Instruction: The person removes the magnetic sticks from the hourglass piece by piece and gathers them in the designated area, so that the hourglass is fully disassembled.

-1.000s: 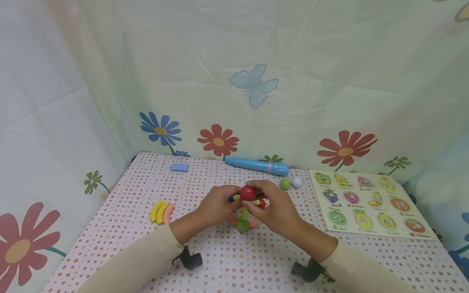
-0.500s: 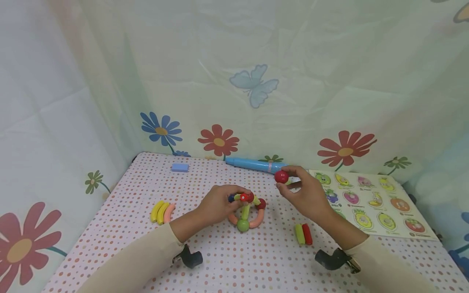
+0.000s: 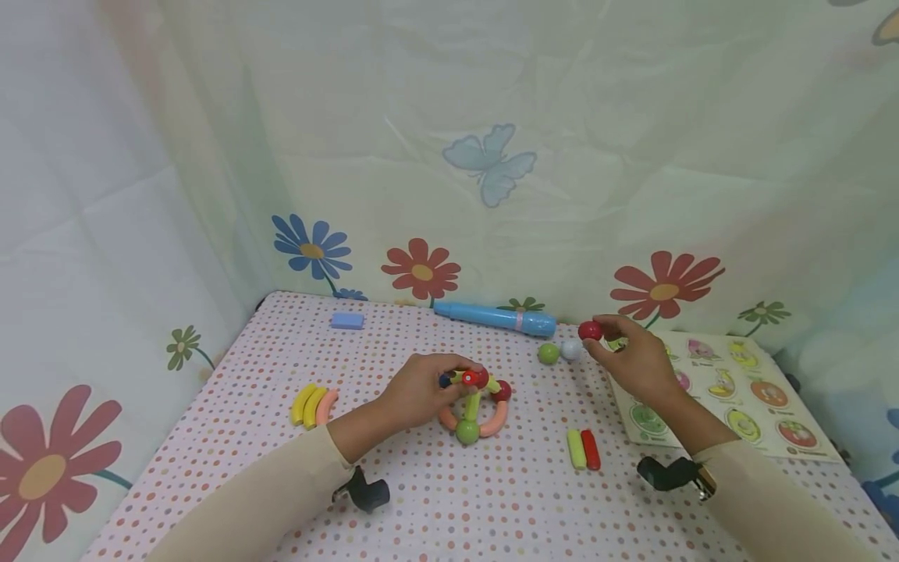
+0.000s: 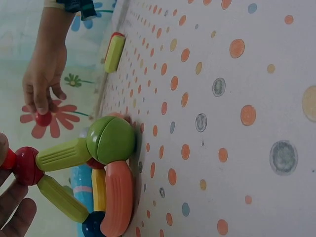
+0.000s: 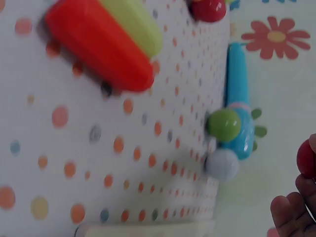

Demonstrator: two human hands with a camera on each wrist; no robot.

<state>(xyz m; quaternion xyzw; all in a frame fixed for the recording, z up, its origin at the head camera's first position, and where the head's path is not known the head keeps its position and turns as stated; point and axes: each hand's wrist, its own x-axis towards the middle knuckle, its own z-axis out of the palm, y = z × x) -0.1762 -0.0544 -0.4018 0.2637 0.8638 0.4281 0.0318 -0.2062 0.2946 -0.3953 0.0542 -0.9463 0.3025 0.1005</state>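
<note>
My left hand point(image 3: 420, 390) grips the top of a ball-and-stick frame point(image 4: 64, 154) built from magnetic toy pieces. The frame has lime sticks, curved salmon sticks, a green ball point(image 3: 467, 432) low at the front and red and dark blue balls. At its top, a red stick end point(image 3: 469, 378) points up beside my left fingers. Away to the right, my right hand point(image 3: 635, 361) pinches a loose red ball point(image 3: 591, 331) between thumb and fingers, raised near the picture board's far left corner. Only part of that ball and hand shows in the right wrist view.
Two straight sticks, lime point(image 3: 577, 449) and red point(image 3: 591, 449), lie right of the frame. Behind are a green ball point(image 3: 548, 353), a white ball point(image 3: 571, 349) and a blue tube point(image 3: 495, 318). Curved sticks point(image 3: 310, 405) and a blue block point(image 3: 347, 321) lie left; a fruit board point(image 3: 709, 429) right.
My right hand has taken the red ball off the top of the frame and carried it rightward past the green and white balls. My left hand stays on the frame.
</note>
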